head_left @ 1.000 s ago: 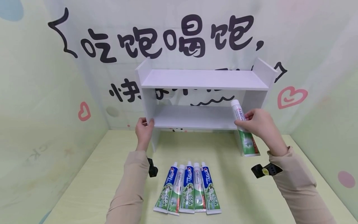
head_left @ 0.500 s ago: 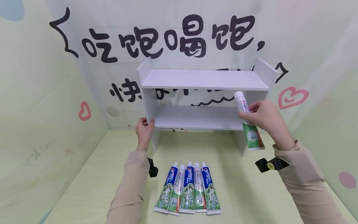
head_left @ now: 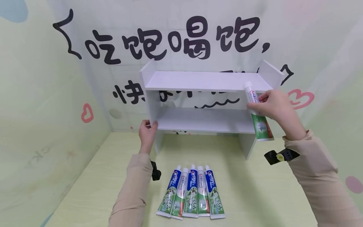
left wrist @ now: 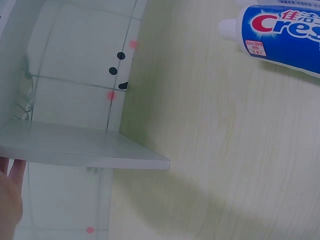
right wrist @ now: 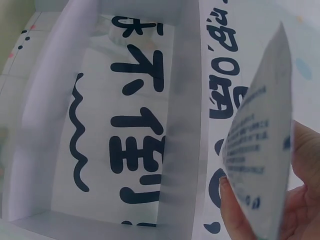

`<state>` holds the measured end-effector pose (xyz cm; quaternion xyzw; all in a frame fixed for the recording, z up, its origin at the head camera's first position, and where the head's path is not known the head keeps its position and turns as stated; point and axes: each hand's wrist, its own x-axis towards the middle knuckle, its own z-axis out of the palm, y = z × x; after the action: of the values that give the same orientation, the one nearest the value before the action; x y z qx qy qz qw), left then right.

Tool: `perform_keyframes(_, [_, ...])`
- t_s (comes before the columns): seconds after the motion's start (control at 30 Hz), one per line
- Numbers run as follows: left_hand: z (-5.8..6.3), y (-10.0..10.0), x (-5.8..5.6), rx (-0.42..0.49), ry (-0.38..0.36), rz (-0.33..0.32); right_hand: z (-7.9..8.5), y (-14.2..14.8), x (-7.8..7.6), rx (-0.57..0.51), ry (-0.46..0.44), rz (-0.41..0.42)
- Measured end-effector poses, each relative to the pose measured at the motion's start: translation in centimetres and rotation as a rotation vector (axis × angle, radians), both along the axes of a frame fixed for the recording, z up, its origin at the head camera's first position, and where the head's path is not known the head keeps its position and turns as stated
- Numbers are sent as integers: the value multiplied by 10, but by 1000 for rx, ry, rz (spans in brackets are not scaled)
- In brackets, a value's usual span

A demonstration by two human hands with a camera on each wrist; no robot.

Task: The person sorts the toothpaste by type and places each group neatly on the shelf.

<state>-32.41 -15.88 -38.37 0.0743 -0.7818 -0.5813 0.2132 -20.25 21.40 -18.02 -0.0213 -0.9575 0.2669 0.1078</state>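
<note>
In the head view my right hand (head_left: 276,104) pinches a white and green toothpaste tube (head_left: 262,127) between thumb and fingers. Cap up and slightly tilted, the tube overlaps the front edge of the upper board at its right end. The right wrist view shows the tube's printed back (right wrist: 260,150) close to the camera. At the other side, my left hand (head_left: 148,135) grips the left side panel of a white two-tier shelf (head_left: 204,80), low down near the lower board. Only part of that hand (left wrist: 9,205) shows in the left wrist view, its fingertips at the panel.
Several toothpaste tubes lie fanned on the table in front of the shelf, blue Crest ones (head_left: 192,192) alternating with white and green ones (head_left: 203,192). Raised side panels (head_left: 270,74) flank the upper board. A wall with large black lettering (head_left: 195,37) stands behind.
My right hand has lifted the toothpaste tube up and to the right, from the lower board's height to the upper board's edge. My left hand keeps its place on the side panel.
</note>
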Motion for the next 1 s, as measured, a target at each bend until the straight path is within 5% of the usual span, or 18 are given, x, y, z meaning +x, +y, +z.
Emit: perform_keyframes(1.0, [-1,0,2,-1,-15,-10,50,8,-36,5,-13,-4])
